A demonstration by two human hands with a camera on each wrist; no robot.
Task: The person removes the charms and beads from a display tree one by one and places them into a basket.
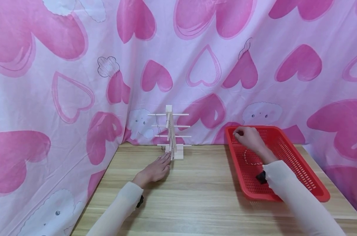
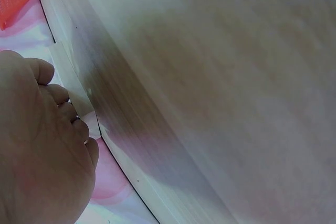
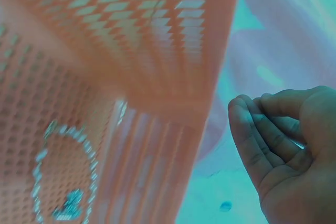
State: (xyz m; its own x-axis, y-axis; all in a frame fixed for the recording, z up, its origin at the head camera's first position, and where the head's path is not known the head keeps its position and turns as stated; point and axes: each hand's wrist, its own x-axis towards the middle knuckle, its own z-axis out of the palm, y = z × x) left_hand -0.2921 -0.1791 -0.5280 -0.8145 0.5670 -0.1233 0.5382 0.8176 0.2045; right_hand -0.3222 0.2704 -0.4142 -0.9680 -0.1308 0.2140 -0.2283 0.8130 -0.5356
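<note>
In the head view my left hand (image 1: 157, 168) rests with extended fingers at the foot of a pale wooden display stand (image 1: 172, 131) with several thin rods. Fine chains (image 1: 157, 122) hang from its rods. My right hand (image 1: 249, 139) is over the far left part of a red plastic basket (image 1: 323, 193), thumb and fingertips drawn together. Nothing shows between those fingertips in the right wrist view. A beaded bracelet or necklace (image 3: 90, 153) lies looped in the basket, a small shiny ornament (image 3: 69, 205) inside its loop. Part of the left hand (image 2: 47, 140) hides the stand's base.
The wood-grain table (image 1: 202, 196) runs back to a pink heart-print cloth (image 1: 208, 65), which also hangs along the left and right sides. The basket's raised rim stands between the right hand and the stand.
</note>
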